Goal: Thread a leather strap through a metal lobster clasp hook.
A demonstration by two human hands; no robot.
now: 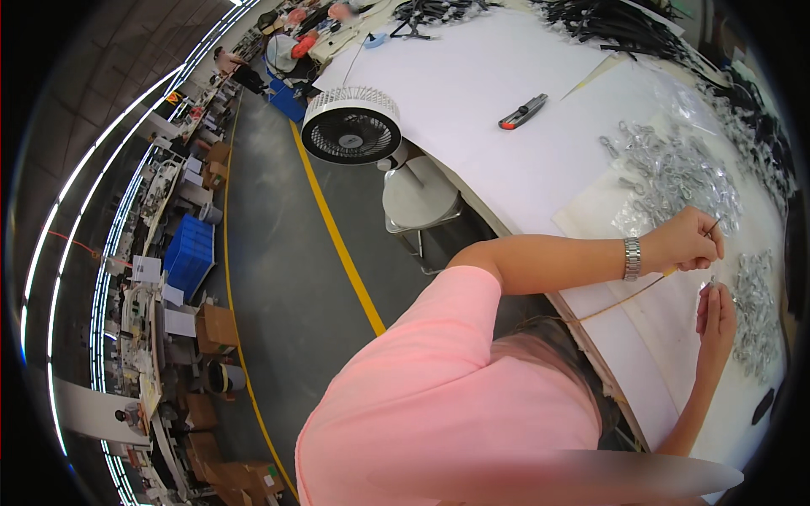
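Note:
My left hand (pixel 688 240), a metal watch on its wrist, pinches a thin tan cord (pixel 624 298) that runs back over the table edge toward my body. Just below it, my right hand (pixel 717 319) holds a small metal fitting (pixel 711 285) at its fingertips, close to the cord's end. Both hands hover over a white table (pixel 472 93). A heap of small metal fittings (pixel 755 295) lies right beside them. More fittings (pixel 675 169) sit on a clear plastic bag beyond my left hand.
A red and grey utility knife (pixel 523 111) lies farther out on the table. A white fan (pixel 351 125) and a grey stool (pixel 418 198) stand by the table's edge. Black parts (pixel 607 21) pile at the far end. A yellow floor line (pixel 337 244), blue crates (pixel 190 253) and cardboard boxes border the aisle.

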